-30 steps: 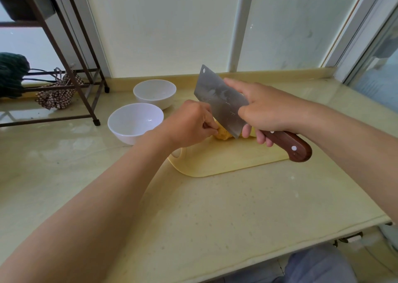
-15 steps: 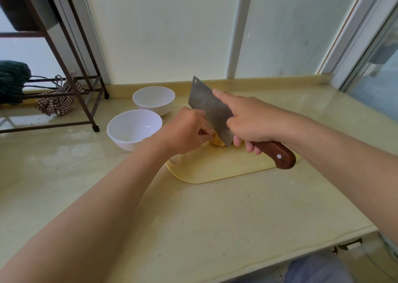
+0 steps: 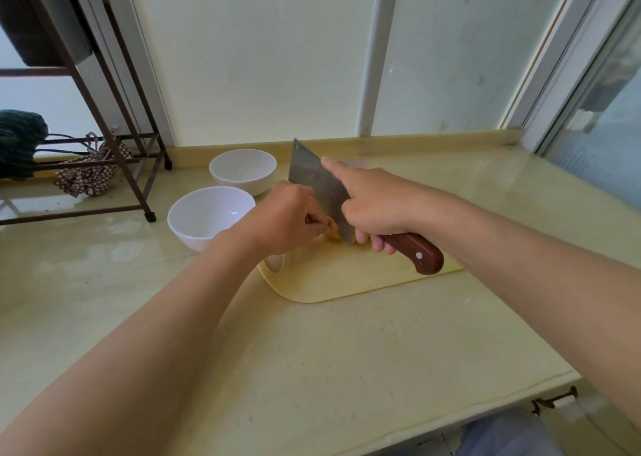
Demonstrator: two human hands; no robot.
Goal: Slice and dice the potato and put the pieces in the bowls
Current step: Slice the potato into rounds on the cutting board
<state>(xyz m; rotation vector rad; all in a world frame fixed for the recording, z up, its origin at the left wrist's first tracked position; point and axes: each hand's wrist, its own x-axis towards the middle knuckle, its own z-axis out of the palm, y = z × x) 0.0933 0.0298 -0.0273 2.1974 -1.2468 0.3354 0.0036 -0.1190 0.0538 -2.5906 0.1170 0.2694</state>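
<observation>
On the board (image 3: pixel 329 282) under the fingers, slicing seems under way; the near bowl (image 3: pixel 208 212) and far bowl (image 3: pixel 242 167) to their left look empty. Right fingers (image 3: pixel 378 245) wrap the cleaver (image 3: pixel 315 181) handle; left fingers (image 3: pixel 315 219) curl onto the potato (image 3: pixel 334 231) beside the blade.

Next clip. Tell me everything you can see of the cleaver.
The cleaver has a broad, rectangular grey metal blade with a small hole near its far upper corner, and a reddish-brown wooden handle with a pale rivet. The right hand grips the handle, index finger stretched along the blade. The blade tilts, its edge down on the potato on the cutting board, close beside the left hand holding that potato.
</observation>
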